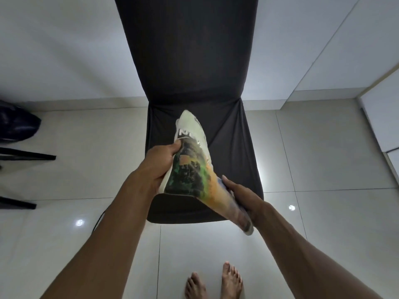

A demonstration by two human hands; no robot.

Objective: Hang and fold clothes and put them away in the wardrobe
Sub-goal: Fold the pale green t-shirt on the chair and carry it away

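Observation:
A folded white T-shirt with a green, orange and dark print is held in the air above the seat of a chair. My left hand grips its left edge, thumb on top near the white lettering. My right hand holds the lower right end, which hangs past the seat's front edge. The shirt is tilted, its far end pointing toward the chair back.
The chair has a dark fabric cover and stands against a white wall on glossy pale floor tiles. At the left edge are a dark bag and black furniture legs. White cabinet panels stand at the right. My bare feet are below.

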